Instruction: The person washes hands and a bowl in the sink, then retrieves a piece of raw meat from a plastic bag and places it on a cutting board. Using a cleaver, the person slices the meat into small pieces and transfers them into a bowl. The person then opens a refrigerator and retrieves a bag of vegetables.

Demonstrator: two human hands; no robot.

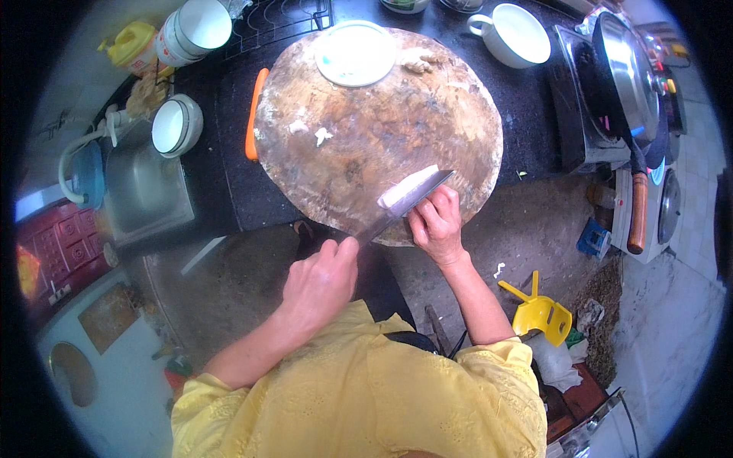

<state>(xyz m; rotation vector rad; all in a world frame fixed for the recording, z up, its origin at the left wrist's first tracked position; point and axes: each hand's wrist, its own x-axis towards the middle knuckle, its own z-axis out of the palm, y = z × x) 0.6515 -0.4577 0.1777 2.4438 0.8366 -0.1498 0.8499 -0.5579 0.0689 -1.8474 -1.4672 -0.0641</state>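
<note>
My left hand [322, 279] grips the handle end of a kitchen knife [401, 206], whose blade slants up to the right over a round wooden chopping board [366, 126]. A long white piece of food [408, 186] lies along the blade's left side. On the other side, the curled fingers of my right hand [438, 220] are close against the blade near its tip; whether they hold food there is hidden. Farther back on the board are a white plate [355, 52], a knob that looks like ginger [419, 60] and small white scraps [323, 135].
An orange handle [256, 114] lies against the board's left edge. Stacked bowls [177, 126] stand by the sink [143, 189]. To the right are a white mug [518, 35] and a lidded wok [627, 80] on the stove, its wooden handle [637, 212] jutting out.
</note>
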